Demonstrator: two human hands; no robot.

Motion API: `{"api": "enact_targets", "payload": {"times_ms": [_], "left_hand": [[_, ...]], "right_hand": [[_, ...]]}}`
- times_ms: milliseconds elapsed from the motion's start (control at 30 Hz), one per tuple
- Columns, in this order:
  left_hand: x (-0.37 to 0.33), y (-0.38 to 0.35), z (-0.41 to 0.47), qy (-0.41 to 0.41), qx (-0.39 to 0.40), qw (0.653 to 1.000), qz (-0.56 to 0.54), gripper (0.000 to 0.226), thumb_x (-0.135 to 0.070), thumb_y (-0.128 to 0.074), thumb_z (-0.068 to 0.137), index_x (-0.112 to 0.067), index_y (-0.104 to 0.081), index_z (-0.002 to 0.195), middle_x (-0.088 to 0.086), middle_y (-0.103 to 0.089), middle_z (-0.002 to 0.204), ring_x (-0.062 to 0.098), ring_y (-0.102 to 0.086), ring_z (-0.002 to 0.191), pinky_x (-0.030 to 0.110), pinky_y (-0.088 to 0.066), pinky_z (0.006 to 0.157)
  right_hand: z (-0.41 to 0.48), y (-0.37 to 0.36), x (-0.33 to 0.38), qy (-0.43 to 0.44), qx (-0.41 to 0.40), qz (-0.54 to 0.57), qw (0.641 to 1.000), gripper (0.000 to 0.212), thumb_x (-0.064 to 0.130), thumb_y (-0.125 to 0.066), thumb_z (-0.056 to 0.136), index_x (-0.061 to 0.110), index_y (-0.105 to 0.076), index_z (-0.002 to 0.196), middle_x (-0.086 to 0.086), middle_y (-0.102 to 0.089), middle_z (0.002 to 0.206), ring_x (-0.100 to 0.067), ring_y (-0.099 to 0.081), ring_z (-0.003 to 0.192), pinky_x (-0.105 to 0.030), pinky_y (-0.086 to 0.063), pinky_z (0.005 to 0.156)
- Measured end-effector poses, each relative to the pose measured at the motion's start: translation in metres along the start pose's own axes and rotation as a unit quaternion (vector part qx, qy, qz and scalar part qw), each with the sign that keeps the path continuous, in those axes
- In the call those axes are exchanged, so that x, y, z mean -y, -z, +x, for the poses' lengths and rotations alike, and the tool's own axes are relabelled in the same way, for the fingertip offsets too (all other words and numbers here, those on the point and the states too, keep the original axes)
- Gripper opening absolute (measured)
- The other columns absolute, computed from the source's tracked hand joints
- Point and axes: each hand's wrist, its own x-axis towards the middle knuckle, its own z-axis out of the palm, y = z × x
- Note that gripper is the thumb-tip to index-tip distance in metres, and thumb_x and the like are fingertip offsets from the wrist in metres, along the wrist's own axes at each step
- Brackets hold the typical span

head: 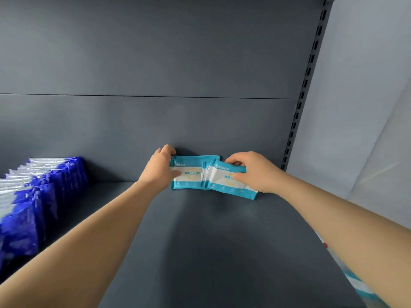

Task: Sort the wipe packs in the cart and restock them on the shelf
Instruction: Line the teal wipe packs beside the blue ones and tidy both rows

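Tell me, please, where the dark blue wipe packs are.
Head view: the dark blue wipe packs stand in a row on the shelf, far left, apart from the left hand.

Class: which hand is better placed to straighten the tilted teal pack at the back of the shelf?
The right hand: it grips the tilted pack, while the left hand holds the other pack upright.

Back panel (155, 52): we see a dark grey, matt sheet standing upright across most of the view.
Seam (133, 95): we note one thin horizontal line crossing the back panel, from the left edge to the post.
Post (311, 63): dark, with one column of rectangular slots, along the panel's right edge.
Wall (367, 85): pale grey, just right of the post; we see soft diagonal bands on it.
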Motion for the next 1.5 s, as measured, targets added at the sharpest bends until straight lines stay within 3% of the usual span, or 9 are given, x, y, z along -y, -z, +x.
{"api": "enact_targets", "payload": {"times_ms": [167, 300, 433, 567, 967, 1100, 1267, 1400, 1500], "left_hand": [[0.010, 0.002, 0.002, -0.026, -0.014, 0.999, -0.041, 0.031, -0.007, -0.069, 0.079, -0.016, -0.046, 0.096, 0.000, -0.048, 0.101, 0.023, -0.050, 0.084, 0.031, -0.040, 0.071], [0.017, 0.006, -0.001, -0.058, -0.007, 0.997, -0.048, 0.016, -0.024, -0.064, 0.088, -0.020, -0.051, 0.095, 0.000, -0.050, 0.101, 0.022, -0.057, 0.085, 0.035, -0.050, 0.078], [0.012, 0.009, -0.013, -0.062, 0.042, 0.997, -0.028, 0.046, -0.050, -0.067, 0.081, -0.023, -0.049, 0.113, -0.008, -0.044, 0.110, 0.016, -0.055, 0.091, 0.033, -0.049, 0.082], [0.005, 0.004, -0.019, -0.060, 0.062, 0.996, 0.015, 0.070, -0.049, -0.077, 0.070, -0.025, -0.040, 0.124, -0.009, -0.036, 0.121, 0.015, -0.054, 0.092, 0.031, -0.049, 0.080], [0.006, 0.003, -0.028, -0.057, 0.087, 0.994, 0.018, 0.061, -0.021, -0.062, 0.084, -0.019, -0.031, 0.137, 0.005, -0.032, 0.132, 0.023, -0.056, 0.076, 0.027, -0.042, 0.071], [0.003, 0.007, -0.034, -0.057, 0.077, 0.995, 0.032, 0.060, -0.025, -0.058, 0.087, -0.020, -0.030, 0.140, 0.004, -0.032, 0.137, 0.026, -0.052, 0.103, 0.033, -0.047, 0.084], [-0.017, 0.018, -0.042, -0.134, -0.015, 0.984, 0.118, 0.047, -0.031, -0.051, 0.093, -0.019, -0.044, 0.137, 0.002, -0.043, 0.138, 0.026, -0.045, 0.119, 0.035, -0.039, 0.098], [-0.051, 0.016, -0.053, -0.211, 0.003, 0.964, 0.162, 0.037, -0.033, -0.045, 0.096, -0.022, -0.055, 0.130, -0.004, -0.054, 0.131, 0.021, -0.051, 0.114, 0.032, -0.038, 0.098], [-0.084, 0.006, -0.067, -0.259, 0.019, 0.951, 0.171, 0.033, -0.034, -0.043, 0.096, -0.023, -0.059, 0.122, -0.004, -0.060, 0.121, 0.020, -0.055, 0.109, 0.031, -0.040, 0.094]], "right_hand": [[0.028, -0.025, 0.016, 0.001, 0.009, -0.018, 1.000, 0.039, 0.008, -0.061, 0.085, 0.025, -0.061, 0.119, 0.010, -0.062, 0.117, -0.009, -0.059, 0.104, -0.032, -0.051, 0.090], [0.044, -0.038, 0.022, 0.019, -0.006, -0.042, 0.999, 0.041, 0.015, -0.067, 0.083, 0.025, -0.059, 0.122, 0.008, -0.059, 0.121, -0.011, -0.054, 0.110, -0.027, -0.044, 0.087], [0.045, -0.043, 0.016, 0.007, -0.070, -0.113, 0.991, 0.051, 0.037, -0.075, 0.074, 0.027, -0.056, 0.121, 0.007, -0.050, 0.118, -0.014, -0.046, 0.111, -0.027, -0.038, 0.082], [0.036, -0.046, 0.009, -0.032, -0.094, -0.172, 0.980, 0.067, 0.048, -0.077, 0.069, 0.023, -0.048, 0.123, 0.004, -0.045, 0.121, -0.017, -0.045, 0.113, -0.029, -0.041, 0.085], [0.024, -0.067, 0.023, -0.044, -0.095, -0.138, 0.985, 0.078, 0.057, -0.072, 0.072, 0.015, -0.041, 0.130, 0.001, -0.039, 0.123, -0.017, -0.054, 0.099, -0.028, -0.046, 0.070], [0.017, -0.061, 0.022, -0.030, -0.111, -0.167, 0.979, 0.073, 0.056, -0.070, 0.075, 0.016, -0.043, 0.129, 0.001, -0.045, 0.125, -0.019, -0.050, 0.111, -0.030, -0.046, 0.083], [-0.005, -0.044, 0.022, -0.025, -0.107, -0.166, 0.980, 0.059, 0.047, -0.061, 0.087, 0.016, -0.044, 0.135, 0.002, -0.046, 0.138, -0.017, -0.046, 0.124, -0.032, -0.042, 0.096], [-0.038, -0.024, 0.019, -0.033, -0.109, -0.185, 0.976, 0.058, 0.046, -0.053, 0.093, 0.018, -0.040, 0.143, 0.004, -0.039, 0.149, -0.016, -0.040, 0.134, -0.031, -0.037, 0.105], [-0.071, -0.006, 0.009, -0.043, -0.112, -0.194, 0.974, 0.053, 0.044, -0.049, 0.095, 0.017, -0.043, 0.141, 0.004, -0.042, 0.147, -0.017, -0.051, 0.120, -0.028, -0.038, 0.100]]}}
